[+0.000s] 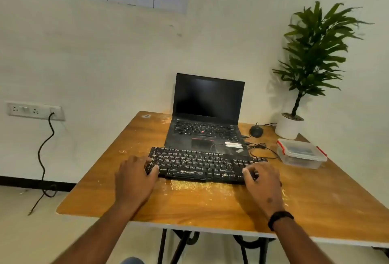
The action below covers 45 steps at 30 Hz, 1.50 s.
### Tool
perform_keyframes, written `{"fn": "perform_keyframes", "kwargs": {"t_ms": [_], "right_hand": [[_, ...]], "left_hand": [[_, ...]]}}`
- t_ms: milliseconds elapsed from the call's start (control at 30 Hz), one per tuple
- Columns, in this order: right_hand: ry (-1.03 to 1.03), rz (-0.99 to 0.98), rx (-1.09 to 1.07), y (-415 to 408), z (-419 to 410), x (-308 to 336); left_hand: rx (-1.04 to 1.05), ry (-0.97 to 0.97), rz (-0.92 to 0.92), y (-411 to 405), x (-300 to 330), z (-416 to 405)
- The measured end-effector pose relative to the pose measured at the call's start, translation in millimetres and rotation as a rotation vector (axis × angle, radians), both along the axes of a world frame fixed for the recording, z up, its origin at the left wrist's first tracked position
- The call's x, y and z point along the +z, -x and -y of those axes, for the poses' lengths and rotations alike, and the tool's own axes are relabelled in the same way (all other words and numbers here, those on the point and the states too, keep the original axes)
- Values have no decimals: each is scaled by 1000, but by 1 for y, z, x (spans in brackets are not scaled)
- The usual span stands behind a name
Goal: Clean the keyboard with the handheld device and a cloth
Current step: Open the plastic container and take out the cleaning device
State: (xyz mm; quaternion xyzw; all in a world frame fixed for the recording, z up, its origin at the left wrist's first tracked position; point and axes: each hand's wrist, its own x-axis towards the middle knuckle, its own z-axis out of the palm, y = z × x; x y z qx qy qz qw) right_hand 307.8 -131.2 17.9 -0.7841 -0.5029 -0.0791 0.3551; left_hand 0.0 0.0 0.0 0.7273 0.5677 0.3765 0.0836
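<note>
A black keyboard (202, 164) streaked with pale dust lies on the wooden table (210, 204), just in front of an open laptop. My left hand (134, 179) grips the keyboard's left end, thumb on top of the keys. My right hand (263, 181) grips its right end, fingers curled over the keys. Yellowish dust is strewn on the table under and in front of the keyboard. No handheld device and no cloth are in view.
A black laptop (206, 120) stands open behind the keyboard. A mouse (256, 131) and cables lie to its right. A clear lidded box (301, 155) with red clips and a potted plant (294, 120) sit at the right. A wall socket (35, 111) has a dangling cord.
</note>
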Motion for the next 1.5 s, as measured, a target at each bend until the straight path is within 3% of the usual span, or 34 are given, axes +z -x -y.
{"fn": "perform_keyframes", "kwargs": {"t_ms": [100,200,500,833,1167,1500], "right_hand": [[-44,17,-159,-14,-4,-4],[0,15,-275,-17,-4,-11],[100,-73,-355,-21,-5,-20],[166,-143,-329,-22,-5,-18],[308,7,-323,-21,12,-17],[206,1,-259,-24,42,-26]], "left_hand": [[12,42,-95,-11,-1,-10],[37,102,-75,-16,-3,-15],[93,123,19,-17,-9,-13],[111,108,-13,-18,-9,-12],[125,91,-26,-6,-11,-9],[128,-3,-8,16,-12,19]]}}
